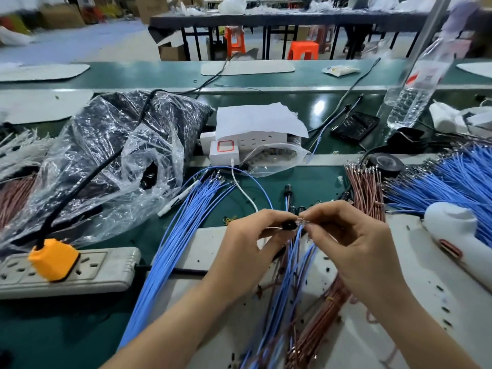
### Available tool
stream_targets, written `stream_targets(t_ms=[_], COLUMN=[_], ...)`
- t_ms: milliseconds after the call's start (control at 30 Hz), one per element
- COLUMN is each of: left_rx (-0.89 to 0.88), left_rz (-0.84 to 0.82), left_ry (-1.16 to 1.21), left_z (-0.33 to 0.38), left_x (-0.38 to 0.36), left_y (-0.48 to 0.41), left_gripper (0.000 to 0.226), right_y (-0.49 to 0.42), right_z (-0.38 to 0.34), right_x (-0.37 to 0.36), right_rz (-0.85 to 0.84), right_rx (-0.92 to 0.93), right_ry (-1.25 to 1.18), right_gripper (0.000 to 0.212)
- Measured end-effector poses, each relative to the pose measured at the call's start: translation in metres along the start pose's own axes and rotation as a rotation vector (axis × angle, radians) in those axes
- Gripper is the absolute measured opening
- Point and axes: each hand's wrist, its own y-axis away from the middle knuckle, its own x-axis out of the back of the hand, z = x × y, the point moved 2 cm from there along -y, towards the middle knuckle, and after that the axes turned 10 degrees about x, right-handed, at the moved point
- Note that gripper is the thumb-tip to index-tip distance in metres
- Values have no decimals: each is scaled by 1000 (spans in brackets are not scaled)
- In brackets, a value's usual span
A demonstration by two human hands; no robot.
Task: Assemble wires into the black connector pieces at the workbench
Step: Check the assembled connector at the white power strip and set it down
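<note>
- The left hand (247, 243) and right hand (354, 243) are raised close under the camera, fingertips meeting over the white mat (207, 249).
- Left thumb and forefinger are curled in a pinch on a small black connector piece (288, 225); the other fingers are folded loosely below.
- Right thumb and forefinger pinch the tip of a blue wire (300, 235), held right against the connector's end; whether the tip is inside cannot be told.
- A handful of blue wires (290, 275) hangs from between the hands down across the mat.
- Brown wires (319, 315) lie on the mat under the right wrist.
- A long blue wire bundle (170, 251) runs diagonally past the left forearm.
- Left of it sits a grey power strip (93, 272) with an orange plug (52, 259) in it.
- Behind that lies a crumpled clear plastic bag (114, 150) with dark contents.
- To the far right: more brown wires (364, 187), fanned blue wires (452, 177), a black tape roll (383, 162) and a water bottle (418, 83).
</note>
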Motion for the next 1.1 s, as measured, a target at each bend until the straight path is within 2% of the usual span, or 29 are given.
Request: stream_targets(t_ms=[100,200,367,433,600,667,867,1000,1100], left_rx=[8,-17,-45,-39,-33,-27,54,106,116], left_rz=[-17,-24,-37,-43,-25,-21,-52,-80,-97], left_ry=[0,-45,-113,-120,-127,-128,-32,12,17], left_z=[0,1,4,4,5,5,3,0,0], left_x=[-1,0,1,1,1,2,4,4,4], left_y=[1,0,0,0,1,0,0,-1,-1], left_gripper=[23,26,26,26,28,27,19,15,13], right_y=[2,1,0,1,1,1,4,5,4], right_z=[-3,-5,-7,-5,0,1,2,4,5], right_x=[-3,-6,-7,-7,-5,-5,-14,-14,-12], right_rz=[-16,-51,-116,-112,-10,1,12,98,112], right_rx=[72,220,345,300,-25,-89,-144,-216,-248], right_ry=[58,241,363,312,-49,-122,-169,-235,-186], right_gripper=[29,28,14,15,25,24,21,20,16])
